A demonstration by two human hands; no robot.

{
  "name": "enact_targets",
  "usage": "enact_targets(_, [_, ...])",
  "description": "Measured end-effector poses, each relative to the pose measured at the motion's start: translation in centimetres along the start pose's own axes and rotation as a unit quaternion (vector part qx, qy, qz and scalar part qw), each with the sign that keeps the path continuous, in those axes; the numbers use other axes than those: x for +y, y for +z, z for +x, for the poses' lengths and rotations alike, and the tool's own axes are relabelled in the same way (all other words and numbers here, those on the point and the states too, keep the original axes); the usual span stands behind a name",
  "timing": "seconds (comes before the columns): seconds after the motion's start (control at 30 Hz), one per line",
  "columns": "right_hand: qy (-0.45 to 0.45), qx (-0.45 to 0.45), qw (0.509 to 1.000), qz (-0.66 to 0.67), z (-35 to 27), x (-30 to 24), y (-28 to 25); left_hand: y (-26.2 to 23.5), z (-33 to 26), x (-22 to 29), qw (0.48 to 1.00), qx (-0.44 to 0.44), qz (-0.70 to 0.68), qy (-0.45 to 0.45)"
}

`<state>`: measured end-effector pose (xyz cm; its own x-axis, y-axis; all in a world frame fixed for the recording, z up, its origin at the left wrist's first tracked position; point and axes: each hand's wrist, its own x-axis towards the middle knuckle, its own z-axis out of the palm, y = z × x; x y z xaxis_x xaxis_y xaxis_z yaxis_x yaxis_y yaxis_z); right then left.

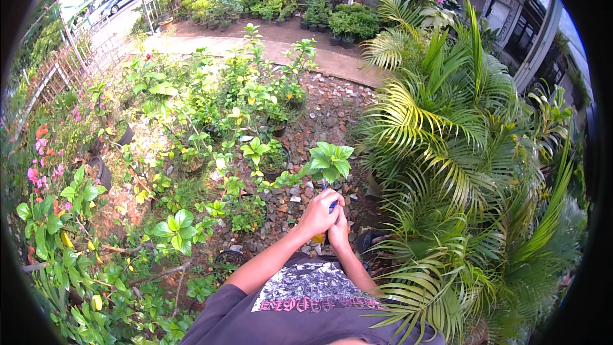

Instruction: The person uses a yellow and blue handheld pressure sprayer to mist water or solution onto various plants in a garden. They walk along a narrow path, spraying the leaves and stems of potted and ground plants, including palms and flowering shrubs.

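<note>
My two hands are together in front of my body, low in the middle of the view. My left hand (318, 213) is closed, with a small blue object (333, 205) showing at its fingers; the kind of object is hidden by the grip. Pressed against it from the right is my right hand (338, 229), its fingers curled and mostly covered. A leafy green shoot (330, 161) with toothed leaves rises just beyond the hands, in line with a blue bit above the fingers. Whether its stem is held cannot be made out. Something yellow-orange (319, 238) shows below the hands.
Stony, broken-brick ground (319, 115) runs ahead of me. Leafy shrubs (249, 102) and dark pots (274, 161) stand to the left, with pink flowers (39, 176) farther out. Dense palm fronds (447, 134) crowd my right side. A paved path (255, 48) crosses beyond.
</note>
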<state>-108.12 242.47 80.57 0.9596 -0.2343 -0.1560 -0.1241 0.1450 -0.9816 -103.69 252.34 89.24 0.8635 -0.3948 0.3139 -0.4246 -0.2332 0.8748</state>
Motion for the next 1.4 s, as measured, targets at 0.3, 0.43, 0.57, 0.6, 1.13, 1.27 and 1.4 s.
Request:
enact_targets(0.3, [0.052, -0.03, 0.998, 0.034, -0.2, 0.6, -0.3, 0.2, -0.3, -1.6, 1.0, -0.012, 0.005, -0.015])
enact_targets(0.43, [0.083, -0.032, 0.996, 0.028, -0.7, 1.1, -0.6, 0.7, -0.7, -2.1, 0.999, -0.022, 0.002, -0.03])
enact_targets(0.57, [0.096, -0.046, 0.994, 0.015, -1.4, 0.9, -0.6, 0.8, -1.0, -2.6, 0.999, -0.027, 0.011, -0.033])
enact_targets(0.6, [0.097, -0.048, 0.994, 0.012, -1.4, 0.9, -0.6, 0.8, -1.1, -2.6, 0.999, -0.03, 0.012, -0.036])
enact_targets(1.13, [0.147, -0.103, 0.984, -0.018, -1.4, 2.3, -1.1, 0.2, -3.2, -3.3, 0.996, -0.015, 0.018, -0.085])
enact_targets(1.27, [0.18, -0.117, 0.975, -0.05, -2.0, 1.4, -1.0, 0.5, -4.0, -3.7, 0.996, -0.014, 0.026, -0.089])
enact_targets(1.4, [0.168, -0.118, 0.978, -0.041, -2.7, 2.8, -1.7, 0.7, -4.6, -3.0, 0.995, -0.011, 0.025, -0.1])
